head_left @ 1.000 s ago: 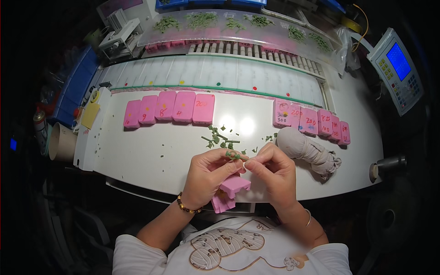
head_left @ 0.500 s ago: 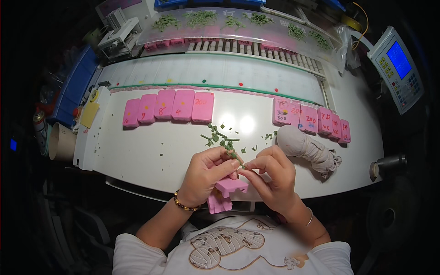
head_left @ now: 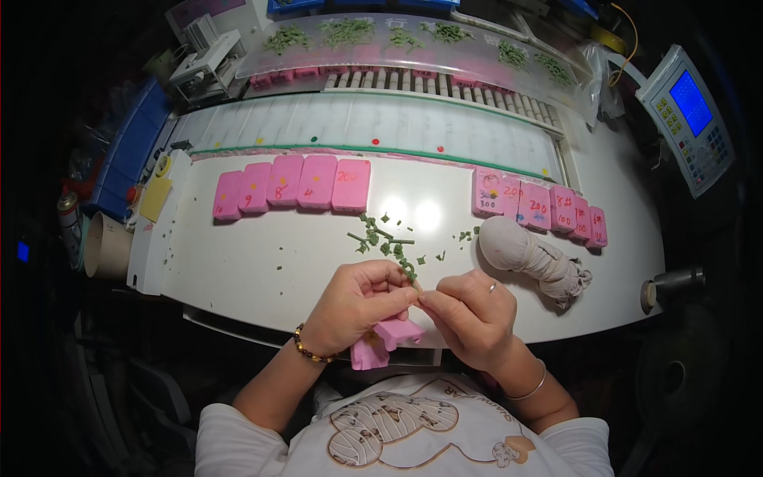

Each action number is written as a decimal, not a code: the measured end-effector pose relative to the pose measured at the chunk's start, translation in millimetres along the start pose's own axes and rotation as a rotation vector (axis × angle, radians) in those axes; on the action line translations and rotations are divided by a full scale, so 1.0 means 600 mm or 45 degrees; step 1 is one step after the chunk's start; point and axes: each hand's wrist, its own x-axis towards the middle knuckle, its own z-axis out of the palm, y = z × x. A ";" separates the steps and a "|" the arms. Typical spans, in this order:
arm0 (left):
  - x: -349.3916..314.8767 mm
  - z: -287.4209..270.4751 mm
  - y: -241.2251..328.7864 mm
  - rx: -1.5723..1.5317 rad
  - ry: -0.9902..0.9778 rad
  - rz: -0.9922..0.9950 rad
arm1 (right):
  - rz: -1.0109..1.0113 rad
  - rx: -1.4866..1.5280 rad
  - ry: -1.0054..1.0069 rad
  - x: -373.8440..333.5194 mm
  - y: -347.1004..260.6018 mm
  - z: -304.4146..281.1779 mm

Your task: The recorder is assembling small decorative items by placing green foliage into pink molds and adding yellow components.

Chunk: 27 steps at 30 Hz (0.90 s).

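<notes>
My left hand (head_left: pixel 350 306) is closed around a pink rubber mould (head_left: pixel 369 352), whose two flaps hang apart below the palm. Thumb and forefinger of that hand pinch close to a small green wax piece (head_left: pixel 408 269). Pressed against these fingertips, my right hand (head_left: pixel 477 316) is closed in a pinch; what its fingers grip is hidden. Just beyond both hands, loose green wax pieces (head_left: pixel 373 232) and crumbs lie scattered on the white tabletop (head_left: pixel 262 294).
Pink mould blocks (head_left: pixel 284 183) stand in a row at the left, others (head_left: pixel 536 208) at the right. A tied cloth bundle (head_left: pixel 528 258) lies right of my hands. Behind runs a conveyor of white plates (head_left: pixel 342 119). A control panel (head_left: pixel 687 119) stands far right.
My right hand has turned and its fingers have closed tighter at the left fingertips. The mould flaps have shifted slightly left. Behind, the white plates with coloured dots have moved left.
</notes>
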 end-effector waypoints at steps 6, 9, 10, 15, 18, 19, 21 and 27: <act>-0.002 0.001 0.001 0.439 0.037 0.094 | 0.056 0.042 -0.146 0.000 -0.002 -0.005; -0.006 0.012 0.001 0.808 0.089 0.429 | 0.455 0.468 -0.193 -0.016 0.005 0.002; -0.008 0.014 -0.001 0.877 0.114 0.504 | 0.657 0.728 -0.217 -0.020 0.007 0.002; -0.016 0.023 0.010 1.206 0.104 0.755 | 1.337 1.533 -0.330 -0.025 0.012 0.000; -0.016 0.024 0.011 1.401 0.163 0.953 | 1.491 1.823 -0.405 -0.020 0.016 -0.007; -0.017 0.025 0.010 1.438 0.210 1.012 | 1.489 1.823 -0.406 -0.016 0.013 -0.010; -0.014 0.015 0.005 1.289 0.299 0.945 | 1.525 2.050 -0.458 -0.007 0.006 -0.016; -0.012 0.015 0.025 0.249 0.224 0.221 | 0.630 0.277 -0.154 -0.005 0.038 -0.005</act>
